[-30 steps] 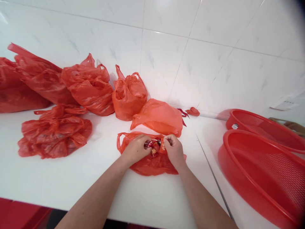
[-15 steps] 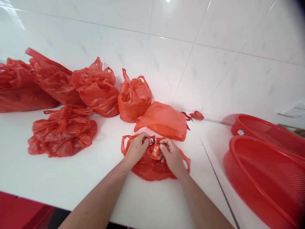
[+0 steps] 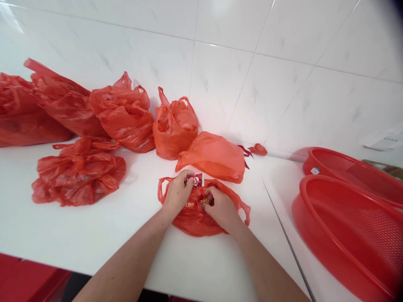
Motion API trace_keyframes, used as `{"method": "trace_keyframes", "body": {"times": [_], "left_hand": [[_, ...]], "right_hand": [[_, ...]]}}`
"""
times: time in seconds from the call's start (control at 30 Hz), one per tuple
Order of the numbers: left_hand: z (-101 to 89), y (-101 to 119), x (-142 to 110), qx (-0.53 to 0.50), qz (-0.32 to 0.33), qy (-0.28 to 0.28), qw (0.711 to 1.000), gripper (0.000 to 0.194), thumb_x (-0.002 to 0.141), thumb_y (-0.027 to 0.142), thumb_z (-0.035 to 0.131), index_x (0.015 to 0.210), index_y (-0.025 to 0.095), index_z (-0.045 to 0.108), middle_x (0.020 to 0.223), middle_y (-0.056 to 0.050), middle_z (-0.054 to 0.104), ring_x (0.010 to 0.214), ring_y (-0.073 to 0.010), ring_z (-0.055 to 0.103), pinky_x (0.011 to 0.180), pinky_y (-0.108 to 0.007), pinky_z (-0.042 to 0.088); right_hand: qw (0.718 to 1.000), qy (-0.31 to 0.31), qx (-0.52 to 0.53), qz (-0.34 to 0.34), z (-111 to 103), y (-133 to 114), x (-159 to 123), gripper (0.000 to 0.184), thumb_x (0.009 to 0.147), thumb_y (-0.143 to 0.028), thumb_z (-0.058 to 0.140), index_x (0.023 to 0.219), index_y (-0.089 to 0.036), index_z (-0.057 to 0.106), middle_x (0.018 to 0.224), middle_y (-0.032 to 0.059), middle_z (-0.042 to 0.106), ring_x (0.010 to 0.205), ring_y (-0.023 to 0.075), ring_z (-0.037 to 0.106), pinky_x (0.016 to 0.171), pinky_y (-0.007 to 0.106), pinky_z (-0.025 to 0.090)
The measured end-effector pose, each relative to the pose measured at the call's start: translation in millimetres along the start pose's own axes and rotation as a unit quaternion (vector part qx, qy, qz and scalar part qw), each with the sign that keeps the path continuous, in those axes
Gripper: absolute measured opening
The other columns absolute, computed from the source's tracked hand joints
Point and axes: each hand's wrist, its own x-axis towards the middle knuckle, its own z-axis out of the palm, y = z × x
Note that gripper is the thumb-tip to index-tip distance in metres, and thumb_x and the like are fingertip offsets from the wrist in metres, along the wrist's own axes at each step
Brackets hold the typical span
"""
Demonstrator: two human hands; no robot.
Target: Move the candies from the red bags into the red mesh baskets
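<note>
- A white marbled tile wall [image 3: 157, 54] stands behind a smooth white table [image 3: 94, 239]; clock directions run from the open bag, with twelve towards the wall.
- At the centre, an open, thin red plastic bag with loop handles [image 3: 197, 226] lies spread on the table.
- The left hand [image 3: 179, 193], at the bag's eleven, pinches a dark red, flat packet with white print [image 3: 197, 180].
- The right hand [image 3: 222, 208], at its two, has its fingers closed on a small dark red wrapped piece with gold print [image 3: 207, 201].
- Between the hands, a small orange-red packet with pale lettering [image 3: 189, 204] lies over the bag.
- At twelve, a filled, smooth red bag with dark ribbon ties [image 3: 214, 156] lies on its side.
- At eleven, a rounded red bag [image 3: 175, 134] stands upright; more bulging red bags [image 3: 126, 121] line the wall towards ten.
- Between nine and ten sits a crumpled red bag bundle [image 3: 78, 176].
- At three, two red plastic mesh baskets [image 3: 340, 218] overlap in view.
</note>
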Motion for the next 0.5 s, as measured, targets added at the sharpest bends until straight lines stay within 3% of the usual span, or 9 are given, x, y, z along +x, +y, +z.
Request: {"method": "trace_keyframes", "body": {"times": [0.13, 0.3, 0.5], "left_hand": [[0.4, -2.4, 0.4, 0.006, -0.002, -0.004, 1.000, 0.018, 0.083, 0.023, 0.044, 0.094, 0.025, 0.059, 0.085, 0.003, 0.065, 0.073, -0.0151, 0.059, 0.071, -0.028, 0.045], [1.9, -5.8, 0.9, 0.019, -0.014, 0.003, 1.000, 0.021, 0.082, 0.023, 0.046, 0.098, 0.026, 0.060, 0.090, 0.001, 0.067, 0.078, -0.0162, 0.061, 0.075, -0.029, 0.046], [4.0, -9.0, 1.3, 0.010, -0.017, 0.008, 1.000, 0.025, 0.080, 0.021, 0.048, 0.101, 0.026, 0.060, 0.098, 0.000, 0.068, 0.083, -0.0172, 0.063, 0.078, -0.030, 0.048]], "right_hand": [[0.999, 0.011, 0.027, 0.013, -7.5, -4.4, -0.4, 0.018, 0.071, -0.021, 0.054, 0.087, -0.027, 0.056, 0.073, -0.0029, 0.060, 0.063, 0.0156, 0.054, 0.057, 0.027, 0.038], [0.993, 0.081, 0.084, 0.018, -16.4, -2.6, 2.4, 0.010, 0.073, -0.024, 0.050, 0.082, -0.024, 0.052, 0.070, -0.0031, 0.057, 0.062, 0.0152, 0.053, 0.061, 0.028, 0.041], [0.990, 0.089, 0.110, 0.023, -19.5, 0.3, 4.7, 0.002, 0.074, -0.025, 0.049, 0.074, -0.023, 0.049, 0.069, -0.0028, 0.054, 0.062, 0.0149, 0.050, 0.060, 0.027, 0.041]]}}
